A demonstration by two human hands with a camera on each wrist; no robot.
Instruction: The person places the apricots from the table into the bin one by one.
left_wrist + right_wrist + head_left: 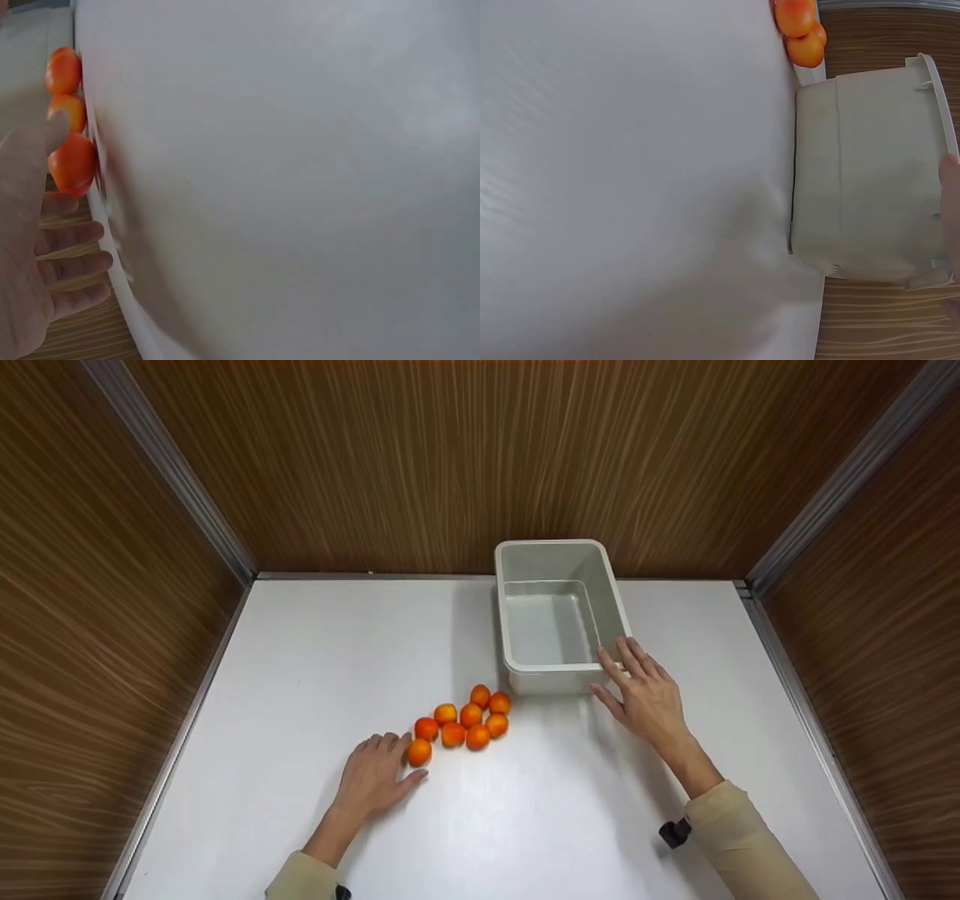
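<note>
Several small oranges (465, 721) lie in a cluster on the white table (300, 660). My left hand (386, 769) rests flat on the table with its fingers spread. Its index finger and thumb lie on either side of the nearest orange (418, 751). The left wrist view shows this hand (34, 247) with its fingers straight, beside an orange (72, 162). An empty grey plastic bin (559, 615) stands behind the cluster. My right hand (637, 690) touches the bin's near right corner with straight fingers. In the right wrist view the bin (870, 172) fills the right side.
Wood-grain walls (450, 457) with metal corner strips enclose the table on the left, back and right. Bare table surface stretches to the left of the oranges and in front of both hands. Two oranges (801, 30) show at the top of the right wrist view.
</note>
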